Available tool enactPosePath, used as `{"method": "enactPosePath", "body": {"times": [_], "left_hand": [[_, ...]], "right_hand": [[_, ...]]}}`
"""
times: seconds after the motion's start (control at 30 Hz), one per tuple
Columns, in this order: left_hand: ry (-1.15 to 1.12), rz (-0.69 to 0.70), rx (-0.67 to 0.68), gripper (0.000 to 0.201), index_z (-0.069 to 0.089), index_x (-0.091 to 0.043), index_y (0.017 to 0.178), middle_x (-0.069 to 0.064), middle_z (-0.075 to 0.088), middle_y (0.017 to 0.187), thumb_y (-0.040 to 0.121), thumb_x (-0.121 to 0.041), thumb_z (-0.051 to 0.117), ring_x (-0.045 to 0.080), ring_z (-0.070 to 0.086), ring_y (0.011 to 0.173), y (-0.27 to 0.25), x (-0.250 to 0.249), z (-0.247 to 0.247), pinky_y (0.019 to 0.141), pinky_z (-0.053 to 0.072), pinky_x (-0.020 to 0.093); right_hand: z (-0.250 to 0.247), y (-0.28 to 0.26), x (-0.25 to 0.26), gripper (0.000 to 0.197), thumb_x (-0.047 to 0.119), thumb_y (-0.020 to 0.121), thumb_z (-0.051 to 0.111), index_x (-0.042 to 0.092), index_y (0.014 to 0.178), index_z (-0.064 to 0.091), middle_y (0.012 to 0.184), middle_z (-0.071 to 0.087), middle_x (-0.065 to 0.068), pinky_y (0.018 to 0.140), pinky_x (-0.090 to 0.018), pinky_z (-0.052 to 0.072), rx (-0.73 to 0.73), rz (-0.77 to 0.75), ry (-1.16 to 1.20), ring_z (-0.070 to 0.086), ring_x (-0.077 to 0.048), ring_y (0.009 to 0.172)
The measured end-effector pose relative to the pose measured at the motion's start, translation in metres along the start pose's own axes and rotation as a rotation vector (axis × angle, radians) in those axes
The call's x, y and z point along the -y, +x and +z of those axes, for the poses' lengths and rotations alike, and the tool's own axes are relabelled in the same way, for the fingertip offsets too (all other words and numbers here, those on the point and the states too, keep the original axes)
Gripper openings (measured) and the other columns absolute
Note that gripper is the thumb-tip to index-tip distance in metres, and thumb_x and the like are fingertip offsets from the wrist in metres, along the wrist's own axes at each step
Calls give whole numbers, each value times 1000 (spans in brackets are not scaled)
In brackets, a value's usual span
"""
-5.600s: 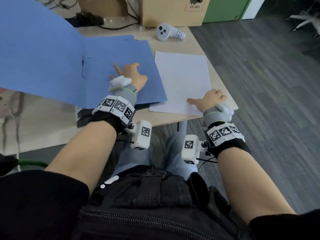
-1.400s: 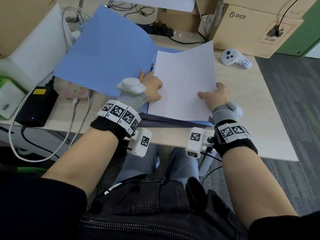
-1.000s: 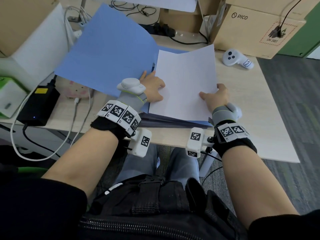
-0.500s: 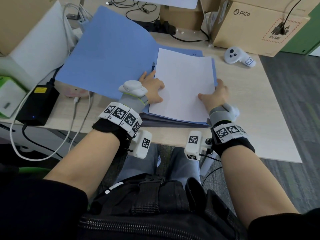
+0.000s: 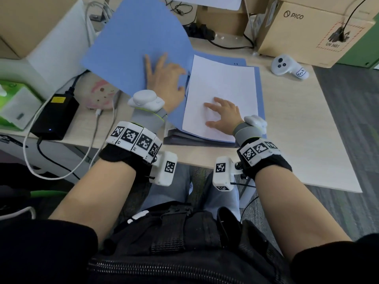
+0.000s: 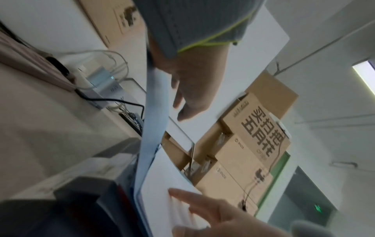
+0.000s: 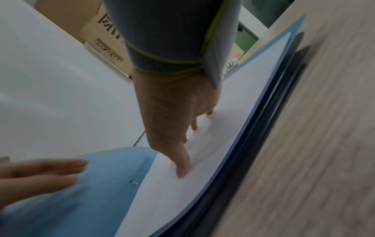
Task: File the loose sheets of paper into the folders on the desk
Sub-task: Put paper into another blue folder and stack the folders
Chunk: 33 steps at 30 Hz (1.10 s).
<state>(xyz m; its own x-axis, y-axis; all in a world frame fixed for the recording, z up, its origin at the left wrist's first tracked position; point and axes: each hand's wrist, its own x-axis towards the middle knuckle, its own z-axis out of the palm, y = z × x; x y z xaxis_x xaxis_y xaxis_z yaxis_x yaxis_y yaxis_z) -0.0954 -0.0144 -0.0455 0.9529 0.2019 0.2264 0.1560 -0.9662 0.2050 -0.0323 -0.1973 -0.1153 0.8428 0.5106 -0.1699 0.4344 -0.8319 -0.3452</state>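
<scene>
A blue folder lies open on the desk on top of a stack of dark folders. Its cover stands raised on the left. My left hand rests with straight fingers against the inside of that cover, seen edge-on in the left wrist view. A white sheet lies flat on the folder's right half. My right hand presses on the sheet's lower middle with spread fingertips. The right wrist view shows the sheet inside the blue back cover.
A white controller and a PICO cardboard box stand at the back right. A black power brick, white cables and a green box crowd the left. Light desk surface stretches to the right.
The sheet has settled flat in the folder. My right hand slid from its right edge onto its middle. My left hand left the sheet's left edge and moved up onto the raised cover.
</scene>
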Motion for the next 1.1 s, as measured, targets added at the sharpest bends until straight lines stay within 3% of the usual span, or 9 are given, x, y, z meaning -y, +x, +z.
{"method": "enactPosePath", "body": {"times": [0.33, 0.43, 0.5, 0.6, 0.77, 0.87, 0.93, 1.0, 1.1], "left_hand": [[-275, -837, -507, 78, 16, -19, 149, 20, -4, 158, 82, -36, 51, 45, -5, 144, -24, 45, -50, 113, 18, 60], [-460, -807, -501, 76, 12, -14, 150, 16, 2, 159, 85, -32, 48, 37, 23, 142, -27, 58, -55, 108, 32, 40], [-555, -751, -502, 68, 17, -13, 147, 10, 28, 153, 88, -27, 45, 30, 42, 132, -30, 64, -57, 98, 36, 31], [-595, -646, -579, 47, 47, -16, 130, 3, 61, 126, 84, -18, 45, 23, 55, 116, -33, 62, -64, 85, 39, 27], [-963, -388, -695, 41, 65, -4, 108, -3, 69, 93, 71, -9, 47, 3, 64, 80, -36, 46, -73, 66, 46, 9], [-1277, -176, -499, 35, 60, -6, 117, -9, 66, 86, 82, -8, 54, 4, 65, 77, -40, 33, -78, 61, 54, 21], [-1334, -80, -219, 41, 56, -16, 124, -11, 67, 92, 87, -32, 59, 9, 66, 86, -40, 22, -82, 64, 58, 30], [-1220, -54, 102, 54, 55, -32, 121, -23, 69, 97, 81, -67, 46, 3, 63, 105, -38, 8, -81, 84, 56, 30], [-987, -44, 401, 59, 60, -33, 119, -19, 58, 127, 94, -61, 14, 2, 44, 128, -35, -9, -66, 117, 24, 29]], "right_hand": [[2, -1, 9, 59, 37, 89, 57, 38, 143, 34, 158, 19, 4, 118, -51, 13, -7, 26, -63, 14, -23, 146], [1, -3, 10, 58, 36, 89, 58, 38, 142, 35, 158, 19, 3, 117, -52, 13, -9, 35, -45, 15, -23, 146], [0, -3, 12, 58, 35, 89, 58, 38, 142, 35, 158, 19, 3, 118, -52, 12, -5, 37, -42, 14, -24, 146], [0, -5, 12, 58, 35, 89, 57, 38, 143, 34, 158, 17, 4, 118, -52, 11, 5, 42, -46, 14, -23, 147], [-2, -7, 16, 58, 32, 90, 56, 36, 143, 34, 158, 17, 2, 118, -53, 8, 17, 43, -12, 13, -21, 147], [-1, -8, 14, 56, 30, 91, 57, 35, 142, 37, 158, 18, 2, 118, -53, 7, 5, 41, 36, 16, -20, 146], [0, -10, 14, 53, 29, 90, 57, 34, 141, 40, 157, 21, 1, 118, -53, 7, -13, 34, 71, 20, -20, 145], [0, -12, 14, 51, 28, 90, 59, 31, 139, 44, 155, 25, 1, 119, -52, 10, -42, 26, 101, 25, -21, 143], [0, -18, 13, 49, 27, 88, 62, 28, 136, 49, 153, 30, -1, 118, -50, 15, -62, 7, 147, 30, -23, 141]]}}
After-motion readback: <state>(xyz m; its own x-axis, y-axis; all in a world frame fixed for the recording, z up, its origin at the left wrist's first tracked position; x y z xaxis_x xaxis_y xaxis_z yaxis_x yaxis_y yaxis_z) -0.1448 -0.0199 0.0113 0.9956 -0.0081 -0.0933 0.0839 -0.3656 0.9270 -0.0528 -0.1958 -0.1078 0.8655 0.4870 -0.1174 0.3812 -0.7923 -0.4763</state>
